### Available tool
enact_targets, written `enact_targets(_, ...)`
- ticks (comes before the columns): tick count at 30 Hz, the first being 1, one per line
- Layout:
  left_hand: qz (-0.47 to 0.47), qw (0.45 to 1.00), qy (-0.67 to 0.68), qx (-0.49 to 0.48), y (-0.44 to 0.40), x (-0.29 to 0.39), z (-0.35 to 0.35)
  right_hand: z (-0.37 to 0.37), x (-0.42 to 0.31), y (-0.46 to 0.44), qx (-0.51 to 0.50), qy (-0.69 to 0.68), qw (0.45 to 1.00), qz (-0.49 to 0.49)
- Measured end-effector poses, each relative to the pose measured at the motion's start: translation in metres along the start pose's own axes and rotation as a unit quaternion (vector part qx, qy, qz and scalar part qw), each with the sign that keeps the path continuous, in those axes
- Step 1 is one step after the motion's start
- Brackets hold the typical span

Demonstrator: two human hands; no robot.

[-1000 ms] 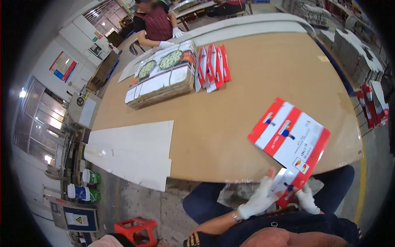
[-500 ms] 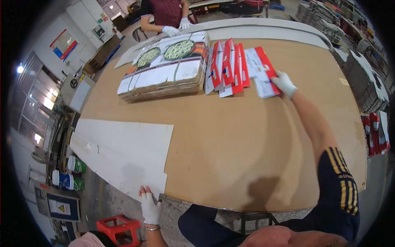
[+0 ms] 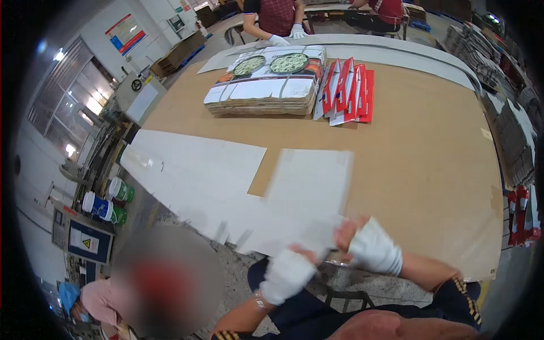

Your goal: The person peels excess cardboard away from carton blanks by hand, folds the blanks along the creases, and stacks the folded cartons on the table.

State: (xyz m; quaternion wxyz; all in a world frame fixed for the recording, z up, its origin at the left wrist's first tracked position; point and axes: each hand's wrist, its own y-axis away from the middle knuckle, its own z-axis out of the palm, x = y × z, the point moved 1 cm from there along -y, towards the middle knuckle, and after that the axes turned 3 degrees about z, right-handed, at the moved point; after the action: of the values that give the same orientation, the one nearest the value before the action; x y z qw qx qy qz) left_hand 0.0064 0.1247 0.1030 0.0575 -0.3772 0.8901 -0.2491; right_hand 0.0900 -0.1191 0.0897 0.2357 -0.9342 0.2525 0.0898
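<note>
A blank white sheet [image 3: 309,187] lies or hovers over the near middle of the table, its edges smeared by motion. At its near edge, my left hand [image 3: 288,275], in a white glove with bare fingertips, is closed on the sheet. My right hand [image 3: 374,247], gloved the same way, has its fingers curled round the near right corner. The two hands are close but apart. Left of the sheet and partly overlapped by it is a larger white board [image 3: 192,164]. Red-and-white folded cartons [image 3: 347,93] stand in an overlapping row farther back.
A strapped stack of printed cardboard [image 3: 266,85] sits left of the row on the brown table [image 3: 419,141]. Across the table is a co-worker [image 3: 277,17] with gloved hands. Another person [image 3: 102,300] is at lower left. Buckets [image 3: 105,207] stand on the left.
My right hand has let go of the red-and-white carton at the row and come back to the near edge. My left hand has moved right. The white sheet now lies between them.
</note>
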Motion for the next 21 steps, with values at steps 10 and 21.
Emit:
enact_targets(10, -0.003, 0.980, -0.040, -0.193, 0.030, -0.004, 0.094, -0.068, -0.028, 0.194, 0.116, -0.256, 0.882, 0.378)
enact_targets(21, -0.169, 0.973, 0.156, -0.026, -0.017, 0.054, 0.125, -0.045, -0.047, 0.324, 0.100, 0.122, 0.924, 0.349)
